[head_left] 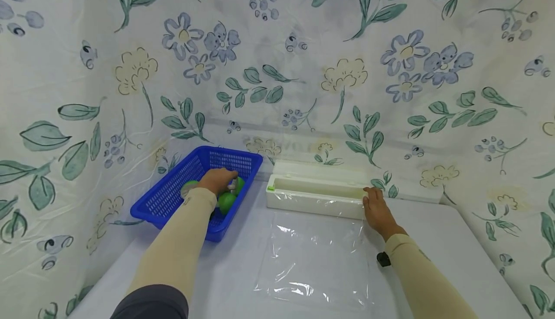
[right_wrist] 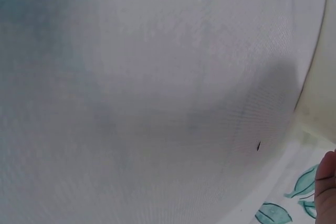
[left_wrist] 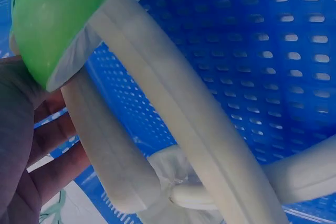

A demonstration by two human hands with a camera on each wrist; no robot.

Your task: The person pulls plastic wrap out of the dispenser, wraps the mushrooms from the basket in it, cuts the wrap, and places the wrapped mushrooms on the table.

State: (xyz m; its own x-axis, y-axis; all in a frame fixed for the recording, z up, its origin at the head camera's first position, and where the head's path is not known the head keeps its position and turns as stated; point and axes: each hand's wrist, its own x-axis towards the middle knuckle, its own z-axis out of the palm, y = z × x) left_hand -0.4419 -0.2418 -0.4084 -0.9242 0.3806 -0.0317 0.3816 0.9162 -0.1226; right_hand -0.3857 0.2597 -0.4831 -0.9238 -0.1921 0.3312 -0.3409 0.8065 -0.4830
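Observation:
In the head view my left hand (head_left: 217,180) reaches into a blue plastic basket (head_left: 145,209) of toy mushrooms. In the left wrist view my left hand (left_wrist: 26,140) holds a mushroom (left_wrist: 63,22) with a glossy green cap, its fingers passing behind the pale stem. Other green caps (head_left: 226,204) lie around the hand. My right hand (head_left: 380,213) grips the right end of a long white cling film dispenser (head_left: 314,205), fingertips at its rim. A clear sheet of film (head_left: 316,261) stretches from the dispenser's front toward me over the table.
The dispenser's white lid (head_left: 321,169) stands raised behind it. A small black object (head_left: 383,259) lies beside my right forearm on the white table (head_left: 455,256). Flower-printed fabric (head_left: 277,44) hangs close behind the table. More pale stems (left_wrist: 304,177) cross inside the basket.

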